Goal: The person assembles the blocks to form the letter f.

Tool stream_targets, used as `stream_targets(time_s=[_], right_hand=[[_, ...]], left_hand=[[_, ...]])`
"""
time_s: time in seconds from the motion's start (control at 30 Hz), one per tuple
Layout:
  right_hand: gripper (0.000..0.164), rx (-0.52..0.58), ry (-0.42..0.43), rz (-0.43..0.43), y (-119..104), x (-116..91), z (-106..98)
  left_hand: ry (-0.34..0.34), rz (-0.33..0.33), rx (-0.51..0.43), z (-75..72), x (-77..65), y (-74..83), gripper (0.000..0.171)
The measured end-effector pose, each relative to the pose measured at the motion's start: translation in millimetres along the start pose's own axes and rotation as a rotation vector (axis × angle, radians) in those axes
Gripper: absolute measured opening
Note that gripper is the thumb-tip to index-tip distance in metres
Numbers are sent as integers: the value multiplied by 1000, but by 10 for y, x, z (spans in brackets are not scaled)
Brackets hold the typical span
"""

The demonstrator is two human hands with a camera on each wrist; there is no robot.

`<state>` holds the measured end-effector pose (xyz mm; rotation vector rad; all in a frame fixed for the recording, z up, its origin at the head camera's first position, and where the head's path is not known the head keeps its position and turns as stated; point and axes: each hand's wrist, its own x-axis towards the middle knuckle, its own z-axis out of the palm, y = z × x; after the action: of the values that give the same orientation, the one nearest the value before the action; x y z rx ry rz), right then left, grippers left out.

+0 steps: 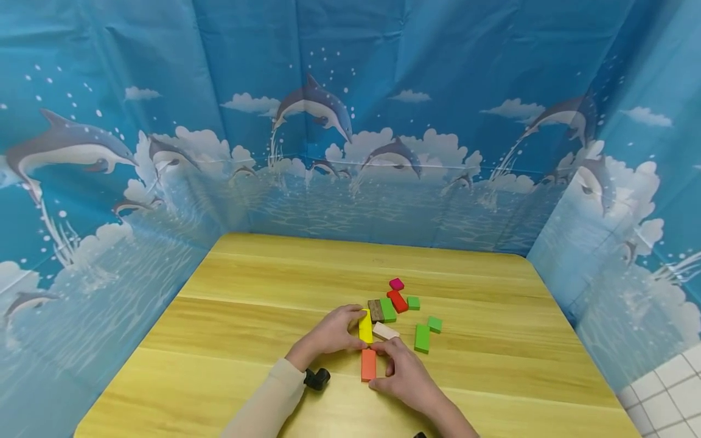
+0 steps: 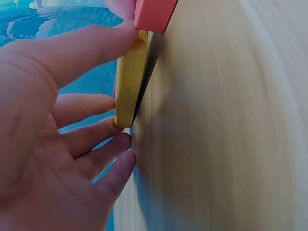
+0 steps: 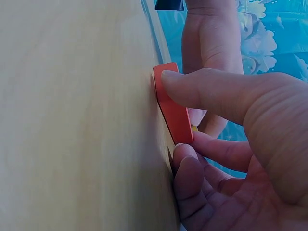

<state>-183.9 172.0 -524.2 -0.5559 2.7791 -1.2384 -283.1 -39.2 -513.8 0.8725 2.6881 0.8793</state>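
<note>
Though slender, flat-faced yellow block (image 1: 365, 326)

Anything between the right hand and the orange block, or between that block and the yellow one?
Nothing visible stands between the right hand and the orange block, which it pinches. Between that and the yellow block are a right-hand finger and the thumb of the left hand; no other block shows there.

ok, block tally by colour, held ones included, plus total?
Green blocks: 4
Yellow block: 1
Orange-red block: 1
Red block: 1
Magenta block: 1
Brown block: 1
Cream block: 1
Total: 10
</note>
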Motion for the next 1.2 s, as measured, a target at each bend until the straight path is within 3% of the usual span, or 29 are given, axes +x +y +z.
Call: stream_targets(time_s=[0.37, 1.2], right_hand=[[71, 93, 32, 2, -18, -4, -11], [74, 72, 40, -14, 11, -7, 7]], left_hand=[[-48, 37, 10, 21, -29, 3, 67], [-42, 19, -1, 36, -67, 61, 67]])
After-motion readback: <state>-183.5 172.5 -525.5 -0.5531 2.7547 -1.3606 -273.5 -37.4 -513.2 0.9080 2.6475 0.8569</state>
